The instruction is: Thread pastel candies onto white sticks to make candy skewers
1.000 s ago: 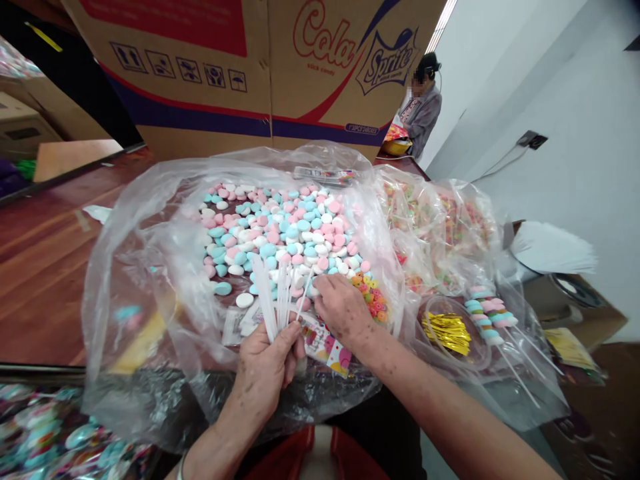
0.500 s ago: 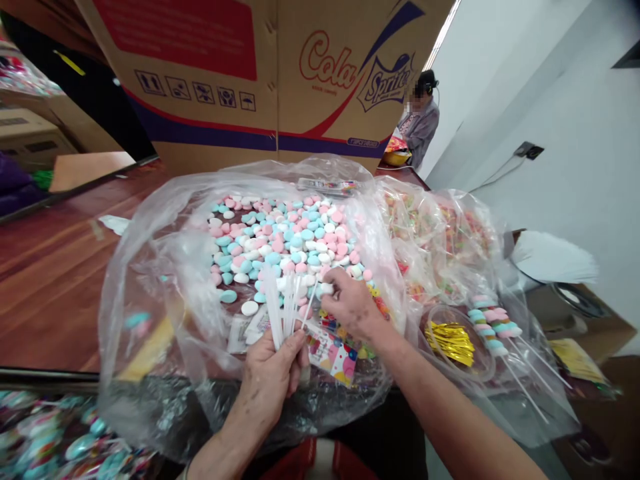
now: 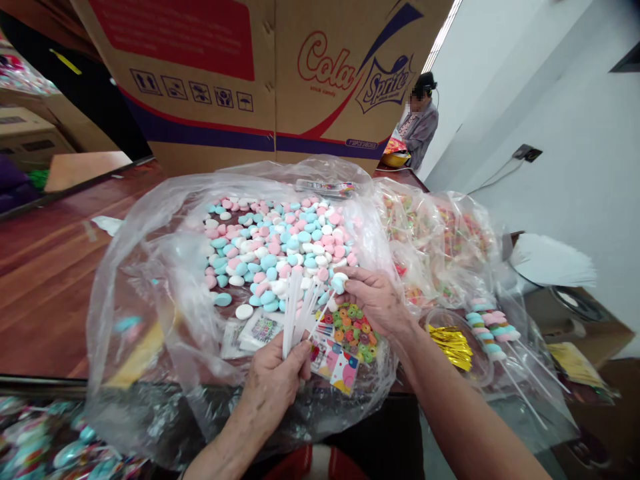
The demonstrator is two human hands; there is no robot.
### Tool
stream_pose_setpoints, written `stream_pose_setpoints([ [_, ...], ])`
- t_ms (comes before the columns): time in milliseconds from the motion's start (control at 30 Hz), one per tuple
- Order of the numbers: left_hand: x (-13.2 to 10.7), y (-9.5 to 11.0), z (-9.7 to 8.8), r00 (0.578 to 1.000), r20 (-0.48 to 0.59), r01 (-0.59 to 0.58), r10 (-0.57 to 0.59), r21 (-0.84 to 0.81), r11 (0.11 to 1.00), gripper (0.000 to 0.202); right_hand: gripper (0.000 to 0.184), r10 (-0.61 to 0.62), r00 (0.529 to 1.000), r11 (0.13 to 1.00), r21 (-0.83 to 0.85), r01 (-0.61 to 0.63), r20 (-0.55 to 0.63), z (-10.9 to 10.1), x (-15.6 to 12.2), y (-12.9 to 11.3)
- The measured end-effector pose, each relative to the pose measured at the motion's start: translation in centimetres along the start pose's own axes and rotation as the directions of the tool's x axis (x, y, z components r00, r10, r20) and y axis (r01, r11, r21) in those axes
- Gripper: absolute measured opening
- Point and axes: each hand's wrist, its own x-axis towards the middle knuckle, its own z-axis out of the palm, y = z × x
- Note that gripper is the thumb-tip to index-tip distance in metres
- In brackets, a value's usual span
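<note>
My left hand (image 3: 280, 373) is closed around a fanned bundle of white sticks (image 3: 295, 310), tips pointing up. One thin stick leans right from the bundle. At its upper end, my right hand (image 3: 377, 303) pinches a white and pale-blue marshmallow candy (image 3: 339, 283) between thumb and fingers. Behind both hands spreads a heap of pink, blue and white candies (image 3: 270, 247) on clear plastic. Coloured gummy rings (image 3: 350, 330) lie below my right hand. Near my left hand are a dotted printed card (image 3: 343, 370) and small printed packets (image 3: 263, 330).
A large cardboard box (image 3: 200, 150) stands behind the heap. To the right are bags of gummy rings (image 3: 440, 227), a tub of gold twist ties (image 3: 453, 347) and several candy skewers (image 3: 493, 327). Wrapped candies (image 3: 55, 440) lie lower left. Another person (image 3: 423, 123) is at the back.
My right hand has moved right with its candy, uncovering more gummy rings. Blue now shows on the pinched candy. My left hand and the sticks have shifted slightly right.
</note>
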Motion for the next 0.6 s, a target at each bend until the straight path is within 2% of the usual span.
stream_pose_setpoints([
  [133,-0.1,0.1,0.1,0.999,-0.033,0.000,0.000,0.010,1.000,0.033,0.027,-0.020,1.000,0.999,-0.031,0.020,-0.011,-0.1,0.0,0.5],
  [367,-0.1,0.0,0.0,0.999,-0.042,0.003,-0.003,0.016,1.000,0.030,0.030,-0.019,0.995,1.000,-0.012,0.018,-0.101,0.2,-0.3,0.4],
  [600,0.3,-1.4,-0.5,1.000,-0.007,-0.029,0.029,0.019,0.999,0.032,0.031,-0.030,0.998,0.996,-0.088,0.026,-0.049,-0.3,-0.1,0.8],
])
